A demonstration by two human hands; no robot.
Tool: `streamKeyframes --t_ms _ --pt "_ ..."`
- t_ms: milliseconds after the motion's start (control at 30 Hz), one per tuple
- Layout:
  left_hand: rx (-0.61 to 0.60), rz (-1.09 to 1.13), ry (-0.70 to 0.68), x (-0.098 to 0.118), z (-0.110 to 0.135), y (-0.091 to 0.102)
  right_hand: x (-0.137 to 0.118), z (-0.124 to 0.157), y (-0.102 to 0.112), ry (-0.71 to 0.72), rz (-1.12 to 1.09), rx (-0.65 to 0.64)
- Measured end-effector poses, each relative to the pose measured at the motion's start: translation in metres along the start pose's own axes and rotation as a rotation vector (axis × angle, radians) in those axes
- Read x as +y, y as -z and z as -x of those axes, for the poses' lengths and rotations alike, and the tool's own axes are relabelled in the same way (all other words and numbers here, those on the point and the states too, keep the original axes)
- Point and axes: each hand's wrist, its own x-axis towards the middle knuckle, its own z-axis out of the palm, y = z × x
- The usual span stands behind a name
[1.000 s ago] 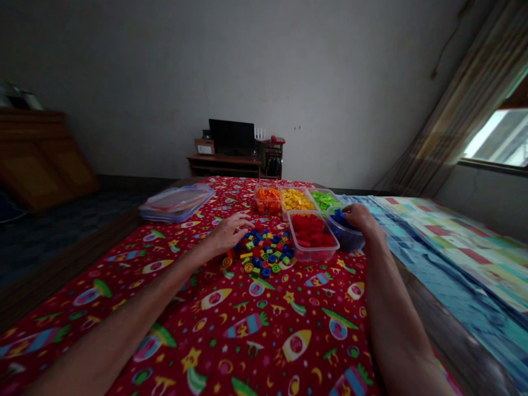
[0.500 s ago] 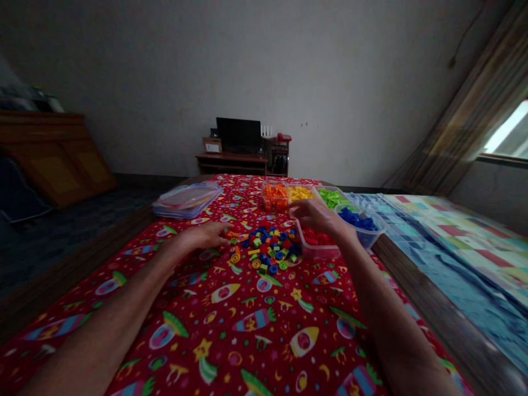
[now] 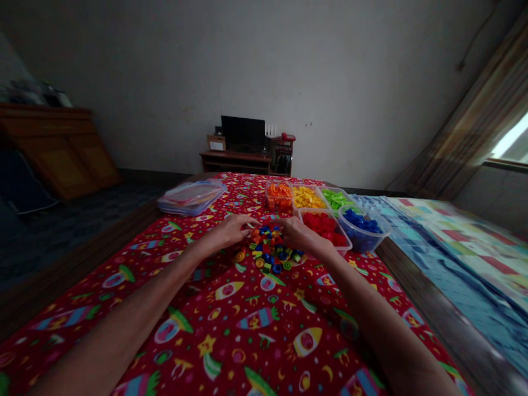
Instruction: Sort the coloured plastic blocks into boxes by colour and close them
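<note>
A pile of small mixed-colour pieces (image 3: pixel 270 251) lies on a red patterned cloth (image 3: pixel 264 324). My left hand (image 3: pixel 231 231) rests at the pile's left edge, fingers curled down onto the pieces. My right hand (image 3: pixel 299 234) rests at the pile's right edge, fingers bent over it. What the fingers hold, if anything, is hidden. Behind the pile stand clear tubs of orange (image 3: pixel 279 196), yellow (image 3: pixel 306 197), green (image 3: pixel 336 198), red (image 3: pixel 325 225) and blue (image 3: pixel 363 223) pieces.
A stack of clear lids (image 3: pixel 192 195) lies at the back left of the cloth. A blue and multicolour checked cover (image 3: pixel 462 247) runs along the right. A low wooden stand with a dark screen (image 3: pixel 243 135) is against the far wall, a wooden cabinet (image 3: pixel 61 148) at left.
My right hand has come from the blue tub, across the red tub, down to the right side of the pile. My left hand moved back onto the pile's left edge.
</note>
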Motion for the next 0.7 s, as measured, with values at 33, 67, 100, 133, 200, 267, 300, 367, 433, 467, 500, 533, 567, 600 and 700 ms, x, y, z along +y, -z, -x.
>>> streamKeyframes --t_ms 33,67,100,133,200,267,300,367,433,467,500,533,567,600,700 --pt "0.034 -0.011 0.025 -0.003 0.0 0.001 0.001 0.002 0.005 -0.033 0.028 0.007" --pt "0.062 -0.028 0.046 -0.006 0.0 0.001 0.003 0.003 0.008 -0.063 0.064 -0.001" --pt "0.081 -0.043 0.058 -0.008 0.0 0.0 0.004 0.004 0.011 -0.088 0.098 -0.02" --pt "0.089 -0.052 0.053 -0.01 0.0 -0.001 0.005 0.005 0.011 -0.104 0.125 -0.039" --pt "0.081 -0.041 0.006 -0.011 0.0 -0.006 0.004 0.004 0.007 -0.119 0.15 -0.061" --pt "0.053 -0.003 -0.076 -0.01 -0.002 -0.014 0.001 0.001 -0.002 -0.119 0.16 -0.065" --pt "0.034 0.016 -0.127 -0.01 -0.003 -0.019 -0.001 0.0 -0.008 -0.118 0.171 -0.071" --pt "0.008 0.047 -0.23 -0.009 -0.004 -0.03 -0.006 -0.004 -0.019 -0.11 0.196 -0.095" --pt "0.014 0.064 -0.303 -0.011 -0.005 -0.041 -0.008 -0.005 -0.026 -0.095 0.209 -0.104" --pt "0.032 0.065 -0.317 -0.013 -0.004 -0.046 -0.008 -0.005 -0.027 -0.083 0.208 -0.091" --pt "0.054 0.063 -0.316 -0.014 -0.004 -0.049 -0.007 -0.004 -0.027 -0.073 0.201 -0.071" --pt "0.073 0.055 -0.305 -0.015 -0.003 -0.052 -0.006 -0.003 -0.026 -0.064 0.189 -0.048" --pt "0.083 0.045 -0.287 -0.016 -0.002 -0.053 -0.003 -0.002 -0.023 -0.061 0.174 -0.028" --pt "0.088 0.037 -0.266 -0.016 -0.001 -0.053 -0.001 -0.001 -0.02 -0.062 0.158 -0.013" --pt "0.066 0.032 -0.215 -0.011 0.001 -0.048 0.005 0.0 -0.012 -0.054 0.106 0.021"
